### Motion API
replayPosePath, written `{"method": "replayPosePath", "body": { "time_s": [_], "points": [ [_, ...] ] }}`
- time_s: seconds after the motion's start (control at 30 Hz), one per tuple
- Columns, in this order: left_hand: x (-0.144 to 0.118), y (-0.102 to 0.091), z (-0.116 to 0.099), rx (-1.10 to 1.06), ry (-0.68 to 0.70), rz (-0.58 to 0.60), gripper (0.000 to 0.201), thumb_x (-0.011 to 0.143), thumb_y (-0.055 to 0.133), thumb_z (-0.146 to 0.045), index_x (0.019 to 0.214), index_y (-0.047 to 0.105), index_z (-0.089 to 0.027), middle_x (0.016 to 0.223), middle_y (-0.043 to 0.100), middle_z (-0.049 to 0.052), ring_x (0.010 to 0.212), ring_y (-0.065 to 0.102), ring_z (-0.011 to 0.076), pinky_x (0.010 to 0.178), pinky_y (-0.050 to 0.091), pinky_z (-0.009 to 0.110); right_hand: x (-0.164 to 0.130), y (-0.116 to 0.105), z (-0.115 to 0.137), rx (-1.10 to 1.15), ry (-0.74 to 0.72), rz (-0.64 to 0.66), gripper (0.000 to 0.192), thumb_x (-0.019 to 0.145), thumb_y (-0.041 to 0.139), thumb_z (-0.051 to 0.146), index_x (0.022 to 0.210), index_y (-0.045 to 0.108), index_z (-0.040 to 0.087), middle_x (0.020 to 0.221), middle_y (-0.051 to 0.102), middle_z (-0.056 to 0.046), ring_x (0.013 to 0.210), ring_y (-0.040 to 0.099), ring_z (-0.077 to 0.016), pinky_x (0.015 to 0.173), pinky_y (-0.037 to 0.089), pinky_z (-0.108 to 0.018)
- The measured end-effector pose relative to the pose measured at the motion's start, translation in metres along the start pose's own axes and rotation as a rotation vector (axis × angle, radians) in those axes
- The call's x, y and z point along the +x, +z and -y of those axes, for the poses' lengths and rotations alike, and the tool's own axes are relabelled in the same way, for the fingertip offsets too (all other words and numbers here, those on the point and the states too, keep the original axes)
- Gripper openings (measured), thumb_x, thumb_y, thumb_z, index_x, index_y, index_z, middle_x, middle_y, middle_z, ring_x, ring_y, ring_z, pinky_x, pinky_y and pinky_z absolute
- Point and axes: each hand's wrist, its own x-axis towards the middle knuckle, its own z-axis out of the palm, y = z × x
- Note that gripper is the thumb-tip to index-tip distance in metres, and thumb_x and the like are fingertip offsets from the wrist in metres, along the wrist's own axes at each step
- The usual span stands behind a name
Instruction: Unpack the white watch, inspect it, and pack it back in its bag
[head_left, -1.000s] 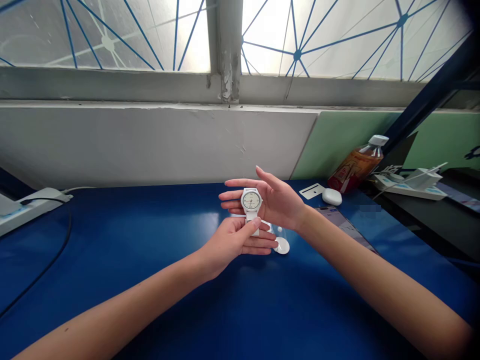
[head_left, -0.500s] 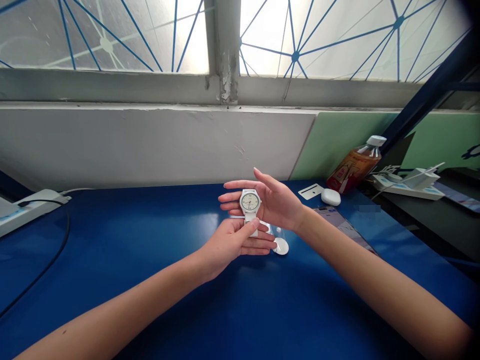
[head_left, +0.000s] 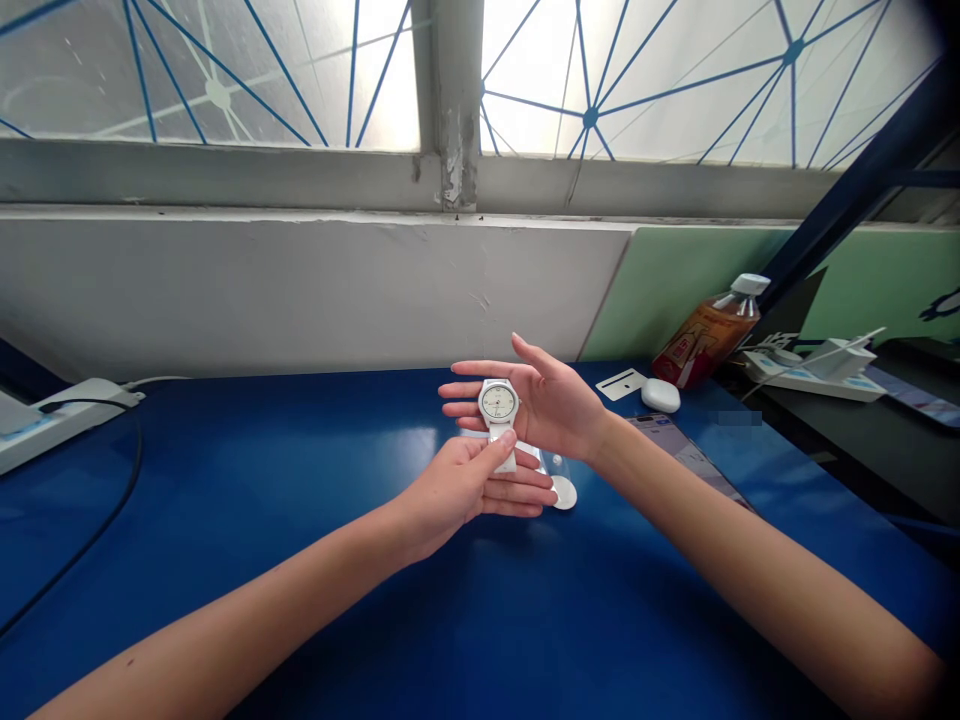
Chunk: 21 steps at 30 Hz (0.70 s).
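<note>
A white wristwatch (head_left: pixel 499 402) faces up in front of me, its round dial showing. My left hand (head_left: pixel 472 480) pinches the lower strap, thumb on top and fingers stretched out beneath. Behind the watch is my right hand (head_left: pixel 551 405), palm up, fingers spread to the left and thumb raised. The watch face overlaps its fingers; whether it rests on them I cannot tell. Just beyond my left fingertips, a round white disc (head_left: pixel 564 493) lies on the blue table (head_left: pixel 315 560). Part of a clear item beside it is hidden by my hands.
To the right lie a phone (head_left: pixel 694 460), a white earbud case (head_left: pixel 661 395) and a white card (head_left: pixel 621 384). A drink bottle (head_left: pixel 709 335) leans at the back right. Power strips stand at the left (head_left: pixel 67 420) and right (head_left: pixel 817 372); a black cable (head_left: pixel 131 490) curves along the left.
Hardly anything differs. My left fingers have shifted slightly right and down, and the right hand's fingertips a touch right. The watch stays in my left hand.
</note>
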Motion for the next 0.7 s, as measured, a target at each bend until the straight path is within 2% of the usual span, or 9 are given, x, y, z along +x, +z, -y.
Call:
{"method": "replayPosePath", "body": {
  "time_s": [0.17, 0.33, 0.4, 0.5, 0.53, 0.6, 0.7],
  "points": [
    [-0.001, 0.002, -0.003, 0.017, 0.021, -0.013, 0.042, 0.095, 0.052, -0.046, 0.102, 0.064, -0.007, 0.101, 0.072, 0.020, 0.096, 0.071, 0.0290, 0.091, 0.054, 0.044, 0.000, 0.002, 0.002, -0.066, -0.020, -0.030, 0.054, 0.096, 0.032, 0.053, 0.115, 0.061, 0.011, 0.114, 0.069, -0.016, 0.099, 0.067, -0.0240, 0.099, 0.044, -0.042],
    [0.004, -0.004, -0.006, 0.154, 0.171, -0.167, 0.031, 0.093, 0.058, -0.037, 0.104, 0.064, -0.009, 0.105, 0.071, 0.016, 0.102, 0.068, 0.0264, 0.092, 0.052, 0.039, -0.015, 0.002, 0.008, -0.368, -0.217, -0.087, 0.039, 0.096, 0.042, 0.046, 0.112, 0.065, 0.018, 0.114, 0.069, -0.010, 0.105, 0.064, -0.0235, 0.097, 0.045, -0.040],
    [0.006, -0.011, -0.005, 0.330, 0.303, -0.216, 0.030, 0.092, 0.059, -0.038, 0.103, 0.066, -0.012, 0.103, 0.071, 0.012, 0.103, 0.067, 0.0258, 0.092, 0.051, 0.037, -0.027, 0.000, 0.004, -0.520, -0.338, -0.169, 0.032, 0.094, 0.049, 0.040, 0.109, 0.067, 0.019, 0.114, 0.069, -0.009, 0.108, 0.062, -0.0234, 0.099, 0.044, -0.040],
    [0.007, -0.022, 0.000, 0.701, 0.440, -0.355, 0.029, 0.094, 0.052, -0.039, 0.105, 0.067, -0.017, 0.095, 0.072, 0.006, 0.094, 0.067, 0.0242, 0.083, 0.052, 0.034, -0.049, -0.007, -0.010, -0.767, -0.481, -0.395, 0.028, 0.091, 0.058, 0.037, 0.113, 0.066, 0.022, 0.122, 0.066, -0.007, 0.117, 0.057, -0.0232, 0.099, 0.045, -0.037],
    [0.007, -0.025, 0.002, 0.846, 0.478, -0.375, 0.029, 0.095, 0.049, -0.038, 0.104, 0.068, -0.018, 0.094, 0.072, 0.005, 0.091, 0.067, 0.0234, 0.082, 0.051, 0.033, -0.056, -0.010, -0.016, -0.817, -0.486, -0.446, 0.029, 0.090, 0.059, 0.036, 0.116, 0.065, 0.024, 0.122, 0.065, -0.007, 0.112, 0.060, -0.0224, 0.094, 0.048, -0.036],
    [0.005, -0.028, 0.007, 1.097, 0.561, -0.372, 0.029, 0.097, 0.046, -0.035, 0.112, 0.066, -0.021, 0.099, 0.071, 0.006, 0.092, 0.066, 0.0232, 0.082, 0.049, 0.032, -0.068, -0.015, -0.030, -0.834, -0.449, -0.465, 0.036, 0.091, 0.058, 0.037, 0.125, 0.059, 0.028, 0.122, 0.065, -0.006, 0.093, 0.066, -0.0192, 0.079, 0.054, -0.035],
    [0.004, -0.029, 0.016, 1.326, 0.635, -0.352, 0.032, 0.096, 0.046, -0.031, 0.124, 0.059, -0.022, 0.111, 0.068, 0.009, 0.098, 0.065, 0.0264, 0.085, 0.049, 0.036, -0.079, -0.022, -0.047, -0.886, -0.395, -0.467, 0.037, 0.090, 0.059, 0.036, 0.127, 0.058, 0.030, 0.121, 0.065, -0.006, 0.092, 0.066, -0.0202, 0.076, 0.055, -0.035]
  ]
}}
